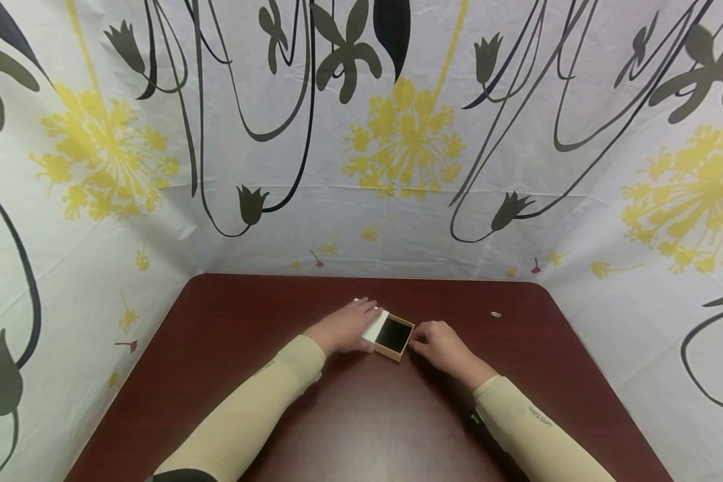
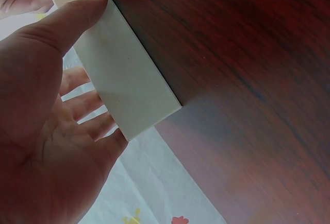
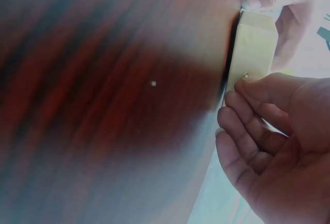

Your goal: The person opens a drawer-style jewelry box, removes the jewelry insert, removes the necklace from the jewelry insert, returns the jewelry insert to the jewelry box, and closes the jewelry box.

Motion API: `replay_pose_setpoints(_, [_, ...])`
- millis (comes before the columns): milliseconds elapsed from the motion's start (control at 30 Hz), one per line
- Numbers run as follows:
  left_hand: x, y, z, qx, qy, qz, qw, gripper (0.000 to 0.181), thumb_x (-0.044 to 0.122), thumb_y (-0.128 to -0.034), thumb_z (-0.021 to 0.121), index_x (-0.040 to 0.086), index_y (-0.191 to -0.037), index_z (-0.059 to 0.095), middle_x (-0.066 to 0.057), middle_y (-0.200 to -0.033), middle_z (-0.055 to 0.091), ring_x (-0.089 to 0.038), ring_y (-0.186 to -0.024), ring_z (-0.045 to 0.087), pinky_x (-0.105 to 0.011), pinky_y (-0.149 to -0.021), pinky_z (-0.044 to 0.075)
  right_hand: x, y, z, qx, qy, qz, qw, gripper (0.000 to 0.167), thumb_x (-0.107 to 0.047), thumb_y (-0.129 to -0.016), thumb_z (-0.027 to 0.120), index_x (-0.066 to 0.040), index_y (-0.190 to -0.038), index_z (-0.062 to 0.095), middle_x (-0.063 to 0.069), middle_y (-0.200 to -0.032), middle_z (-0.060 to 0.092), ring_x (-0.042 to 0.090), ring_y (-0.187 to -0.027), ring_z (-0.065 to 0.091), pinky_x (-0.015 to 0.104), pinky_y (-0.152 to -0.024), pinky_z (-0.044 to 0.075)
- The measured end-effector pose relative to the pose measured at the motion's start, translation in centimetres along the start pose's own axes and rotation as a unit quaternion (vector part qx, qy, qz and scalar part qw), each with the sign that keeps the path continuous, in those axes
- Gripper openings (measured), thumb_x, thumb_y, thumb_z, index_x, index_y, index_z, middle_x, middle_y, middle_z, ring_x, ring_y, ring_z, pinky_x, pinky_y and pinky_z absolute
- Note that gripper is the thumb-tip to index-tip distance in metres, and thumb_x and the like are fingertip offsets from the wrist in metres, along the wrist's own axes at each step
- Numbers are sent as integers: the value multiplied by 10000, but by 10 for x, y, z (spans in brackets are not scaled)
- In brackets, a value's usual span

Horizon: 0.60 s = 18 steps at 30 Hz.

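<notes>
A small drawer-style box sits at mid-table, its tan tray pulled partly out of a white sleeve. The tray's inside is black, and I make out nothing lying in it. My left hand grips the sleeve, thumb on the near side and fingers on the far side; in the left wrist view the white side shows plainly. At the tray's right end, my right hand has its thumb and curled index finger by a tiny shiny pull, which it seems to pinch.
A small silvery object lies on the dark red wooden table, to the right beyond my right hand. White cloth with flower prints hangs around the back and sides of the table.
</notes>
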<state>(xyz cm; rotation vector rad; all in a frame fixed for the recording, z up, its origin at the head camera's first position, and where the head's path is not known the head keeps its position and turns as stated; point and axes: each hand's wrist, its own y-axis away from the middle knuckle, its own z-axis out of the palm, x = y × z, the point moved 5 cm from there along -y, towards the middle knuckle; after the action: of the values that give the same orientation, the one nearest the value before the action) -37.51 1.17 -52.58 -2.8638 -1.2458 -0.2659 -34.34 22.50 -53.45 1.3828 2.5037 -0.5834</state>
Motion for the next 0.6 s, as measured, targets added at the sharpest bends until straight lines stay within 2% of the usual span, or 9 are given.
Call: replay_pose_setpoints(600, [-1,-2,2,-36,-32,-46,10000,950,432,-963,864,79,-1713,399,-147,-1763,385,-353,-1661,285,-448,-1358,213,-2,-1,1,-39,-42,-2,10000,87,-62,-949,831,-117,-881,829,-47,-845,765,152,-800,734,402,-761,630])
